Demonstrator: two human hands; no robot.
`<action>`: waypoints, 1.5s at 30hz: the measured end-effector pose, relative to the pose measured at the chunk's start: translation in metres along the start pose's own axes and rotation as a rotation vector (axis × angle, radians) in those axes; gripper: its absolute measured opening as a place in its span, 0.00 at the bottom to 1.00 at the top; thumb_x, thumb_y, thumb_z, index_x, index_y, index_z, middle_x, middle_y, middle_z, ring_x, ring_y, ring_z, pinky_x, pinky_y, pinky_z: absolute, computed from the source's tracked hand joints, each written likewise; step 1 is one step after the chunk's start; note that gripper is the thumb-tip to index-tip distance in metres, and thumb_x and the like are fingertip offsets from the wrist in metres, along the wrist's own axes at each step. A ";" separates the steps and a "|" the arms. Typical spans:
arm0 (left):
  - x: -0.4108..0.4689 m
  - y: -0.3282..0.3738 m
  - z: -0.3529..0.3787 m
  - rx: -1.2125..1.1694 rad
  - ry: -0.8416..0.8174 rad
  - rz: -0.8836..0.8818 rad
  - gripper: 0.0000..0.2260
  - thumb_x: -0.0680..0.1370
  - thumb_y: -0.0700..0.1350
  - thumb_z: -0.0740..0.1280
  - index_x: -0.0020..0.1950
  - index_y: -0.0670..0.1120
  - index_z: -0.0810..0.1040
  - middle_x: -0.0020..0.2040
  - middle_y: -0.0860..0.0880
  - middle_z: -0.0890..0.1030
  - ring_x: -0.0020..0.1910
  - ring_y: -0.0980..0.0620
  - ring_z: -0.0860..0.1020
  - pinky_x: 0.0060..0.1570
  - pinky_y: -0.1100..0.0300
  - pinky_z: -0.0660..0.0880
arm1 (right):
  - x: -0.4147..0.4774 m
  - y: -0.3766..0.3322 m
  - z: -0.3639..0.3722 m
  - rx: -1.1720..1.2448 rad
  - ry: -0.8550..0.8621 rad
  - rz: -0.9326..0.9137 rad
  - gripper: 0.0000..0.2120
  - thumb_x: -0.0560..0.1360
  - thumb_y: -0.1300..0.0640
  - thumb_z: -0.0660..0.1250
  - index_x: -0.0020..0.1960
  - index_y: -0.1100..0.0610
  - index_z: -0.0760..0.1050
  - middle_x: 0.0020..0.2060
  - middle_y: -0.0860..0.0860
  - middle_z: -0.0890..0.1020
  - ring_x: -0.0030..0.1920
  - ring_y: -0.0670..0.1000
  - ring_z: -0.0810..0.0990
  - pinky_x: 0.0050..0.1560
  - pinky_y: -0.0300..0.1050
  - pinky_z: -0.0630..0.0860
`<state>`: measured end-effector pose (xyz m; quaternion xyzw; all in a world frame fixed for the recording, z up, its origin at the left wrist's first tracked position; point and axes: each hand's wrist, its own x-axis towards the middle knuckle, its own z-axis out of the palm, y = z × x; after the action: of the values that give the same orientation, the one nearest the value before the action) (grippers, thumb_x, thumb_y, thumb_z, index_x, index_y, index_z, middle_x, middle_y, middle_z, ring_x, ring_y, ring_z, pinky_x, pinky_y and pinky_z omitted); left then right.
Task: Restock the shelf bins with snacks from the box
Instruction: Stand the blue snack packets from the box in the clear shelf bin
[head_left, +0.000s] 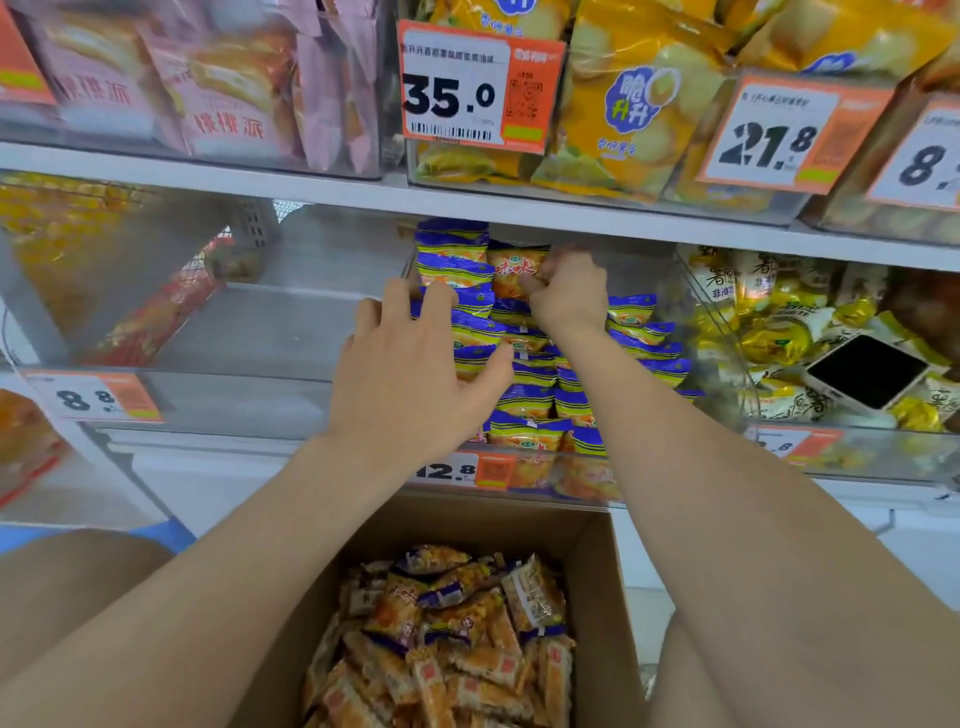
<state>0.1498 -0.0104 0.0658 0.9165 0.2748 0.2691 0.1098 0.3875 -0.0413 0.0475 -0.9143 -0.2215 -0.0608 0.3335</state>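
Left hand (415, 364) spread over blue-yellow packets (524, 405) in shelf bin (550, 493), grip wide, right hand (569, 293) pinching orange packet (511, 270), grip tight, fingertips hidden, box (597, 571) cut off below.

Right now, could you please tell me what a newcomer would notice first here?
Two bare arms reach into the middle shelf bin: the left hand spreads over stacked blue-and-yellow snack packets, the right hand grips an orange packet at the back. Below, an open cardboard box holds loose orange snack packets; above, a bold 35.0 price tag stands out.
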 end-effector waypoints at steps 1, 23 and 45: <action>-0.001 -0.001 -0.002 -0.028 -0.005 -0.008 0.32 0.74 0.71 0.58 0.69 0.50 0.71 0.65 0.47 0.72 0.64 0.42 0.71 0.53 0.46 0.77 | -0.004 -0.001 0.000 -0.036 0.029 -0.005 0.11 0.79 0.48 0.73 0.52 0.56 0.84 0.49 0.55 0.86 0.52 0.58 0.85 0.54 0.54 0.82; -0.124 -0.028 0.075 0.357 -1.058 0.222 0.15 0.82 0.55 0.64 0.64 0.49 0.76 0.55 0.48 0.78 0.52 0.45 0.80 0.53 0.48 0.81 | -0.243 0.042 -0.088 -0.453 -0.720 -0.601 0.05 0.78 0.54 0.63 0.46 0.51 0.76 0.39 0.49 0.75 0.40 0.54 0.78 0.36 0.49 0.76; -0.176 -0.099 0.203 -0.058 -0.951 -0.187 0.16 0.76 0.51 0.76 0.55 0.51 0.71 0.62 0.46 0.67 0.60 0.40 0.73 0.59 0.51 0.73 | -0.227 0.073 -0.056 -0.756 -1.111 -0.555 0.07 0.83 0.58 0.60 0.55 0.57 0.77 0.46 0.55 0.77 0.39 0.56 0.78 0.34 0.51 0.73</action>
<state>0.0942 -0.0380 -0.2132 0.9058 0.2676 -0.1831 0.2726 0.2191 -0.2093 -0.0107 -0.7731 -0.5458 0.2580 -0.1946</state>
